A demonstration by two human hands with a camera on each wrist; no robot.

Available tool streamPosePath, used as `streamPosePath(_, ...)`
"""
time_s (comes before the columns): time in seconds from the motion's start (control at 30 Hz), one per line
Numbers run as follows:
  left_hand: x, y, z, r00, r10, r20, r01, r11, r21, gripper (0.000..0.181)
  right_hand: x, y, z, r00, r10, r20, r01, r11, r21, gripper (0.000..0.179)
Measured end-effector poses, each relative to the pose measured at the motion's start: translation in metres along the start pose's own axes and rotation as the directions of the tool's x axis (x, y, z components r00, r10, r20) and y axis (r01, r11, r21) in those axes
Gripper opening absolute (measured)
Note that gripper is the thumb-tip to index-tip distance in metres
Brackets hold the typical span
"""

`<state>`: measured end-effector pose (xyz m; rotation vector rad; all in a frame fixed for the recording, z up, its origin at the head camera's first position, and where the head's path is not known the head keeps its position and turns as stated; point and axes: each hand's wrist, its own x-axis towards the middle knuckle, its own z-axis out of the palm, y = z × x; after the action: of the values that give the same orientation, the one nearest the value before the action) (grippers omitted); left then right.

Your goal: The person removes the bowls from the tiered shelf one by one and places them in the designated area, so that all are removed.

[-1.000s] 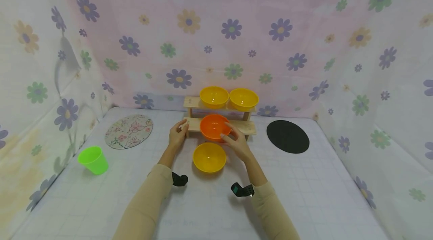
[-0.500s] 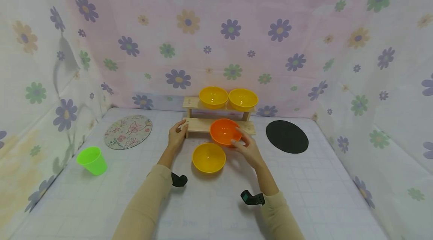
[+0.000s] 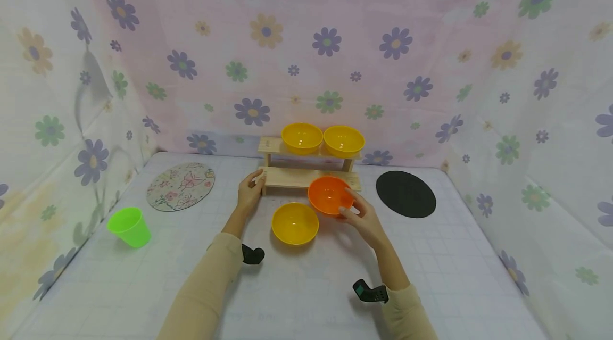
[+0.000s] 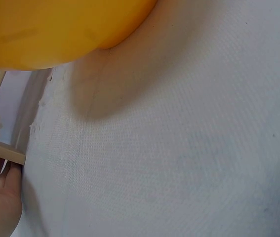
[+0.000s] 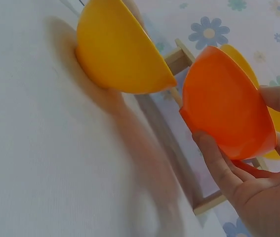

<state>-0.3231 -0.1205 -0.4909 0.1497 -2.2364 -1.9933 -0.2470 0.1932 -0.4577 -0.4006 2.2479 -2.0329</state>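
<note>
Orange bowl (image 3: 329, 197) raised off the worktop (image 3: 297, 297), pinched at its 4 o'clock side by the right hand (image 3: 366, 220); lone yellow bowl (image 3: 295, 224) at 8 o'clock; wooden stand (image 3: 289, 177) at 11, left hand (image 3: 249, 192) touching its 9 o'clock end, grip unclear.

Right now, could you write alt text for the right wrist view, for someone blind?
A right hand holds an orange bowl before a wooden rack. To the picture's left, a yellow bowl rests on a white surface.

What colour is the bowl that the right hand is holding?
The bowl in the right hand is bright orange; it shows best in the right wrist view.
</note>
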Motion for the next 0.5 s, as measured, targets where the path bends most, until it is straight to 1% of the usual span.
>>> streamPosePath(0.23,0.0,0.001,0.001,1.0,-0.003,-0.005,0.004,1.0,0.01,0.04,-0.012,0.006,-0.009,1.0,0.008,0.009,-0.008,1.0,-0.028,0.058)
streamPosePath(0.33,0.0,0.0,0.0,1.0,0.0,-0.01,0.0,1.0,0.011,0.04,-0.018,0.008,-0.01,1.0,0.007,0.01,-0.007,0.998,-0.054,0.059)
streamPosePath(0.5,0.001,-0.001,0.0,1.0,0.003,-0.018,-0.003,1.0,0.024,0.04,-0.028,0.012,-0.011,1.0,0.008,-0.008,-0.009,0.999,-0.045,0.058)
